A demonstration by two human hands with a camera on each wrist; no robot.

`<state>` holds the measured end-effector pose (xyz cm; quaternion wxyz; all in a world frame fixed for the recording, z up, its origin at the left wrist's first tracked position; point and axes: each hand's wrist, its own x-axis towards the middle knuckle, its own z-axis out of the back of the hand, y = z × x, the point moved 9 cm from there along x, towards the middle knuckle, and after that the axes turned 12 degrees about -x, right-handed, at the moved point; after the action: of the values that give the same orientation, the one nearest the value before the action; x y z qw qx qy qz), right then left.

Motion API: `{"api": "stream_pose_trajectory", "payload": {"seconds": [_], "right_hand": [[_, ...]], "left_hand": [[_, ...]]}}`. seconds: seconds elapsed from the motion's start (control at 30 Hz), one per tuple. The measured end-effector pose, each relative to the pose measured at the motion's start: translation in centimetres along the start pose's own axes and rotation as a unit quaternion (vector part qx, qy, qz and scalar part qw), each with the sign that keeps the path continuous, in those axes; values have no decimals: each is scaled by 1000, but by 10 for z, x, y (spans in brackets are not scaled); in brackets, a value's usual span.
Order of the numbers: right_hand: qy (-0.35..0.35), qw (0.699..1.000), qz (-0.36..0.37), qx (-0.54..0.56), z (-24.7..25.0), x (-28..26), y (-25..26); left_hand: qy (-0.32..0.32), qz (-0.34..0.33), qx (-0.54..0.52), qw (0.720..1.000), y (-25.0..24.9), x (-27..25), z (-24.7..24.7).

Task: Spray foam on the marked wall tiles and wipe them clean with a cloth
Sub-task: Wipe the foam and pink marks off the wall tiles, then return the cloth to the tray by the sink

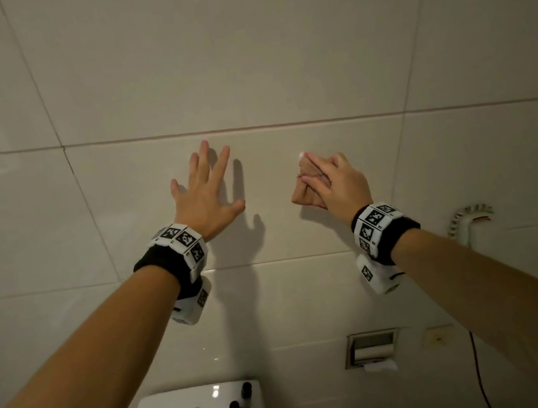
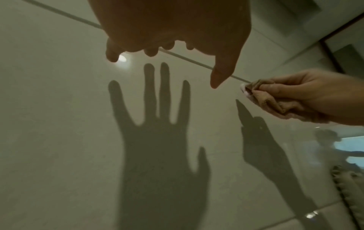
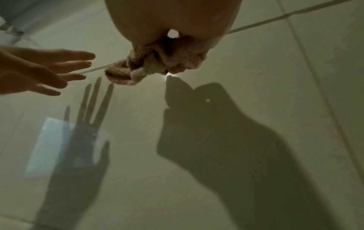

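**Cloth up at the tile, wiping stage in hand**

Up near the top edge of the wall tile [image 1: 292,180], just under the horizontal grout line [image 1: 250,127], both hands are raised in front of the glossy surface. Right hand [image 1: 340,181] has the beige cloth [image 1: 307,188] bunched in its curled fingers, and there's a small dab of white, foam by the look of it, on the cloth's upper tip. From the wrist views the shadows sit apart from the hands, so the cloth looks held just off the tile rather than pressed on; I can't say for sure. Left hand [image 1: 205,192] is spread wide, fingers straight, holding nothing, hovering beside the right one towards the tile's left half.

No spray can anywhere in view, and no foam showing on the tile itself, so my read is the spraying is done and we're in the wipe, possibly late in it.

Next move, I'd say: flatten that cloth against the tile and sweep firmly across towards its edges, turning to a clean fold so the foam isn't smeared back.
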<state>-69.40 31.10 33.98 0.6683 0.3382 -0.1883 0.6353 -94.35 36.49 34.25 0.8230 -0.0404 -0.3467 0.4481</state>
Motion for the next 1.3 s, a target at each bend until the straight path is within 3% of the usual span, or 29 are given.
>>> {"api": "stream_pose_trajectory", "payload": {"seconds": [0.17, 0.4, 0.57, 0.7, 0.93, 1.3], "right_hand": [[3, 996, -92, 18, 6, -34, -36], [1, 975, -203, 96, 14, -96, -68], [7, 941, -278, 193, 12, -140, -105], [12, 919, -306, 248, 15, -174, -150], [-27, 891, -348, 291, 96, -249, -204], [-66, 865, -446, 220, 217, -385, -317]], "left_hand": [[-1, -23, -79, 997, -18, -16, -30], [-30, 48, -211, 976, -25, -46, -71], [-9, 60, -257, 964, -56, -70, -104], [6, 31, -291, 956, -108, -88, -122], [50, 14, -330, 942, -220, -133, -163], [122, -14, -409, 904, -393, -191, -253]]}}
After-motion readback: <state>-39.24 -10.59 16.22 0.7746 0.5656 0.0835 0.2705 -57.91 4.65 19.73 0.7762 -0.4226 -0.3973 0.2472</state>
